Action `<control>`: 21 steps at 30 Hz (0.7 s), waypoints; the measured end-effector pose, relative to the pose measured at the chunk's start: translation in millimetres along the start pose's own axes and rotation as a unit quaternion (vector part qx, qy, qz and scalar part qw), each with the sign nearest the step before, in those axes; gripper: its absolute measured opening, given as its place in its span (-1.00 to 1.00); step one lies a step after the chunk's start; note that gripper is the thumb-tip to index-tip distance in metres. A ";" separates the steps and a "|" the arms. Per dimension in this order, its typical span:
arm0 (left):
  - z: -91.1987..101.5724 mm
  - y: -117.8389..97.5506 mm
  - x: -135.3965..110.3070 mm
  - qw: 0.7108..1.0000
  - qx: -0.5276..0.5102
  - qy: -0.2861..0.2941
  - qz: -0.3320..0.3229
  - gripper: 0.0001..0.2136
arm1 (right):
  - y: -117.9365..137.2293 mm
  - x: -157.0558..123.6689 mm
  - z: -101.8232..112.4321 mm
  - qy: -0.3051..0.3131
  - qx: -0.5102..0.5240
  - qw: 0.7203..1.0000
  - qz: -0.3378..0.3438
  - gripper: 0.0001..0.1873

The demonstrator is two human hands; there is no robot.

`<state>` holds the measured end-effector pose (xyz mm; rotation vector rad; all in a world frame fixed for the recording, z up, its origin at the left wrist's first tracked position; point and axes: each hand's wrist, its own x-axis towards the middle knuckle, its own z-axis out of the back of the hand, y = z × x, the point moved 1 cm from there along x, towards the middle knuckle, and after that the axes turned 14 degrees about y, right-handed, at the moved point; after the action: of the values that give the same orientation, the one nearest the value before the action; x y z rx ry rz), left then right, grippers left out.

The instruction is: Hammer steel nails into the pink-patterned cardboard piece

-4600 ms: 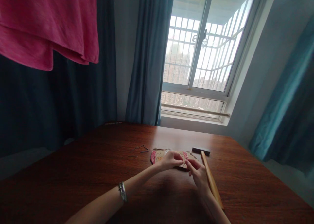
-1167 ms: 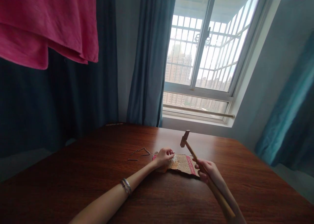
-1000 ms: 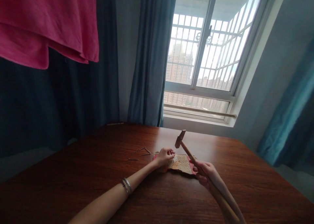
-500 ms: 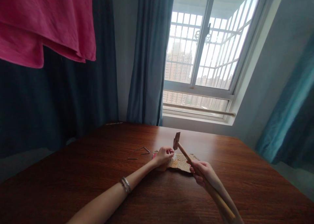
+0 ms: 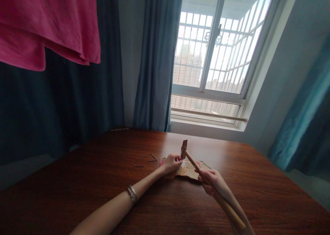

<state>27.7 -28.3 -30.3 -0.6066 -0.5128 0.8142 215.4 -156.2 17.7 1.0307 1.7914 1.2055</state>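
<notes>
My right hand (image 5: 211,180) is wrapped around the wooden handle of a hammer (image 5: 197,167), its head tilted up and over the mat. Just left of the hammer head, my left hand (image 5: 172,163) has its fingertips pinched together above the mat. What they hold, if anything, is too small to make out. Under and between both hands lies a tan board or mat (image 5: 187,169) dotted with many small holes or marks, with pink patches and a ragged edge. Its left part is hidden by my left hand.
Several thin dark metal rods or nails (image 5: 139,166) lie on the brown wooden table (image 5: 123,200) left of my left hand. Curtains (image 5: 154,63) and a barred window (image 5: 208,56) stand behind the table. A pink cloth (image 5: 51,25) hangs at upper left.
The hammer head has moved slightly left and down, closer to my left fingertips. My right hand has shifted a little to the left with it; my left hand stays in place.
</notes>
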 end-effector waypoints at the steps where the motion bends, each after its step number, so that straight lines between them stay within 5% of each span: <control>1: 0.2 -0.2 -0.1 1.000 0.001 0.001 -0.002 -0.84 | -0.4 0.0 -0.2 -0.001 0.000 1.000 0.003 -0.53; 21: -0.8 1.8 0.4 1.000 -0.006 0.000 -0.011 -0.84 | -0.8 -1.3 -5.8 -0.009 -0.036 0.998 0.041 -0.53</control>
<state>27.6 -27.2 -32.0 -0.6105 -0.5230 0.7910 210.6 -159.7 18.8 1.0782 1.6945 1.2970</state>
